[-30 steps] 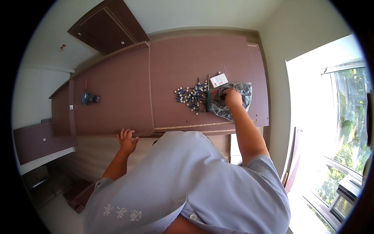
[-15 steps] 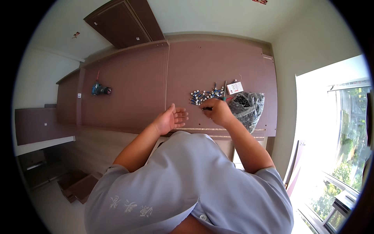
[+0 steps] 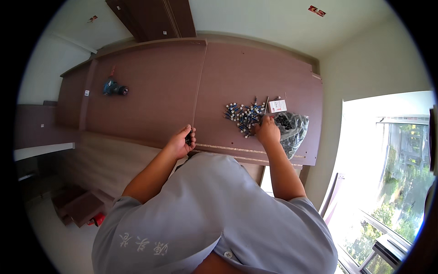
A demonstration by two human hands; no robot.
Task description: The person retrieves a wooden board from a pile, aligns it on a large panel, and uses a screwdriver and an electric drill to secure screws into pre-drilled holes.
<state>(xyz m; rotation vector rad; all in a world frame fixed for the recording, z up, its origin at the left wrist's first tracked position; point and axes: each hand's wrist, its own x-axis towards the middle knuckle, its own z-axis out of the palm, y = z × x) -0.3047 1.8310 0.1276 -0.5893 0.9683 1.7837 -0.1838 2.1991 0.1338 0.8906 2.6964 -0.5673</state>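
My left hand is closed around small black pieces, held above the near edge of the brown board. Farther right, my right hand has its fingers bent down over the handle end of a screwdriver, whose thin metal shaft points away from me. Just left of those fingers lies a loose pile of blue bolts with white caps. A clear plastic bag holding black pieces touches the right side of that hand. Beyond the bag sits a small white box.
The large brown panel carries a teal cordless drill at its left. A dark panel leans on the far wall. Brown boards lie on the floor at lower left, and a bright window is at the right.
The black pieces have passed from my right hand to my left, which has closed and drawn left. My right hand has moved right, to the screwdriver. The view has shifted slightly.
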